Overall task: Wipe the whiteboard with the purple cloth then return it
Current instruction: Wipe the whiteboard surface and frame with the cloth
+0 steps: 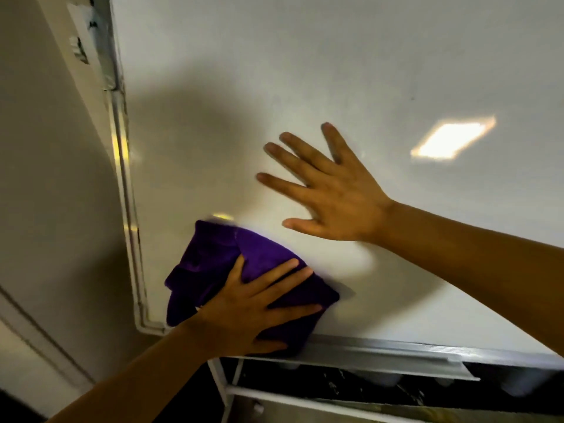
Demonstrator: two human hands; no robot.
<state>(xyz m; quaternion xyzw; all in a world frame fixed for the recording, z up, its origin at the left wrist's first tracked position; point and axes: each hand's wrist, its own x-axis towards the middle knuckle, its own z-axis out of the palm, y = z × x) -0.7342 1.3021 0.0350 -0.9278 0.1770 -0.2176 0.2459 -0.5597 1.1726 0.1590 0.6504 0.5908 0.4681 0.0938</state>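
The left hand [244, 312] lies flat with its fingers [283, 267] spread and pressing forward, its forearm coming up from the lower left, while the right hand [332, 190] is open, fingers splayed wide, its arm reaching in from the right.

Head view, close, facing whiteboard [305, 71] lower-left corner.

The left hand [244, 312] hides the purple cloth's [213, 264] lower middle.
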